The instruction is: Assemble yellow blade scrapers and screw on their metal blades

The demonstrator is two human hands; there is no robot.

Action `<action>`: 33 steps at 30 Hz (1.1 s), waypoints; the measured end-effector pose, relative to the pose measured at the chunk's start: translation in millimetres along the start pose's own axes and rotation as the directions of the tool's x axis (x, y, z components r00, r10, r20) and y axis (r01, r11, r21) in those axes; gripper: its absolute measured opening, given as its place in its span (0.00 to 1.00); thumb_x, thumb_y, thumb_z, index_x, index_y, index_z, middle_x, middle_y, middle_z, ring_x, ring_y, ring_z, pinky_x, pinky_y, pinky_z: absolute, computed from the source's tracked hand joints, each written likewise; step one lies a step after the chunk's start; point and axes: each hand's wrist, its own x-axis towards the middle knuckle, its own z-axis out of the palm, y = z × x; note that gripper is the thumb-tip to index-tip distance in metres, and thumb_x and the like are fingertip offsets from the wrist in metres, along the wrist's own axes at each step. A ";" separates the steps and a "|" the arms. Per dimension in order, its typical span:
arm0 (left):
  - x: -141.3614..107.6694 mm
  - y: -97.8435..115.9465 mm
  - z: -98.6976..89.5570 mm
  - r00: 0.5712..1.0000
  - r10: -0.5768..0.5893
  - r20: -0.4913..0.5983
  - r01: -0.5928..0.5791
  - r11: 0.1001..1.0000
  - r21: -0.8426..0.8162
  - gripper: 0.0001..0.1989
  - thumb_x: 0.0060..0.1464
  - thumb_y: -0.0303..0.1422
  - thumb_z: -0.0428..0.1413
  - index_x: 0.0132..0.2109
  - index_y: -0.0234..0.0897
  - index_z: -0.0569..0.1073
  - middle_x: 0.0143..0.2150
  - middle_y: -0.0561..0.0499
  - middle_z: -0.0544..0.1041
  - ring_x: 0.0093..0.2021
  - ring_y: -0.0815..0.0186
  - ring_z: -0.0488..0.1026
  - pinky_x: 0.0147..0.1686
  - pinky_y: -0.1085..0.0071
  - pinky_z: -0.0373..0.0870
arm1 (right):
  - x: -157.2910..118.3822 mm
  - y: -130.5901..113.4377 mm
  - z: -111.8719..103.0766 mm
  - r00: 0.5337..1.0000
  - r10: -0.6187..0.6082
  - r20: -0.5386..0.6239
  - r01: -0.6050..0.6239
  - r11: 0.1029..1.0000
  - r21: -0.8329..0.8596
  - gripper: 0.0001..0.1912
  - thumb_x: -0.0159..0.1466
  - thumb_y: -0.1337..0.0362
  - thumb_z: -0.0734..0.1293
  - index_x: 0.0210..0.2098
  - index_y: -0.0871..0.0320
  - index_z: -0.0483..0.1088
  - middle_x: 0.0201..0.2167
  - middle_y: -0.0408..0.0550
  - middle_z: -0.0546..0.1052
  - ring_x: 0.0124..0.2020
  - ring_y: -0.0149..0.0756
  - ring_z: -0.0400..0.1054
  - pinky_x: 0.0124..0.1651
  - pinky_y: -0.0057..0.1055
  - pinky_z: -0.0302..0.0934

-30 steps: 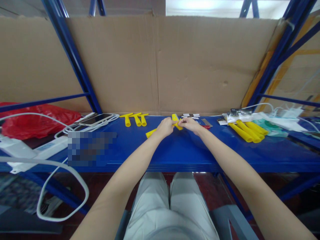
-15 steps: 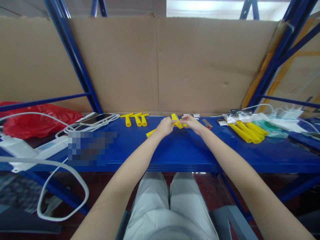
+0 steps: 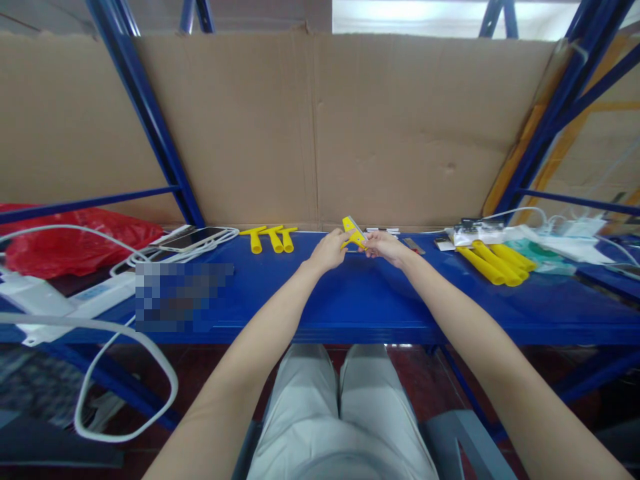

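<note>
A yellow scraper-like piece [image 3: 355, 233] with a pale strip along one edge is held tilted above the blue table, between both hands. My left hand [image 3: 330, 251] is closed on its left side. My right hand [image 3: 384, 247] pinches its lower right part near the strip. Several yellow T-shaped pieces [image 3: 274, 239] stand at the back, left of my left hand. Small white and dark strips [image 3: 387, 231] lie behind my right hand, and a flat grey piece [image 3: 414, 246] is just right of it.
Yellow tubes [image 3: 495, 263] lie at the right beside plastic bags [image 3: 543, 255]. On the left are a phone [image 3: 194, 239], white cables, a power strip [image 3: 103, 293] and a red bag [image 3: 75, 240]. A cardboard wall [image 3: 320, 133] rises behind the blue table [image 3: 360, 307].
The yellow piece has been raised and turned, its wide edge now slanting down to the right. The yellow part that showed beside my left wrist is no longer seen there.
</note>
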 end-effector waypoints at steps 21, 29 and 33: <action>-5.7 3.8 2.2 0.995 0.042 0.086 -0.050 0.994 0.094 0.30 0.57 0.22 0.43 0.65 0.48 0.57 0.45 0.45 0.67 0.43 0.62 0.71 0.44 0.66 0.67 | 6.2 8.6 -9.4 0.998 -0.024 -0.058 0.025 0.999 0.020 0.08 0.54 0.65 0.70 0.28 0.59 0.66 0.24 0.43 0.76 0.19 0.22 0.61 0.24 0.21 0.55; 1.0 0.4 4.3 0.999 -0.023 -0.037 0.019 0.992 -0.128 0.27 0.57 0.24 0.47 0.63 0.44 0.60 0.45 0.48 0.65 0.44 0.65 0.67 0.48 0.67 0.65 | 7.6 17.3 -68.5 0.865 -0.153 -0.478 -0.118 0.863 -0.491 0.08 0.59 0.65 0.63 0.32 0.62 0.74 0.33 0.53 0.78 0.30 0.32 0.69 0.34 0.26 0.62; 3.0 -3.5 8.5 0.993 -0.066 -0.095 0.045 0.977 -0.209 0.27 0.56 0.23 0.49 0.62 0.43 0.63 0.47 0.48 0.64 0.45 0.67 0.67 0.50 0.68 0.64 | 9.0 31.8 -91.6 0.859 -0.139 -0.493 -0.315 0.615 -0.723 0.10 0.56 0.68 0.64 0.33 0.61 0.77 0.35 0.53 0.79 0.38 0.41 0.72 0.40 0.30 0.63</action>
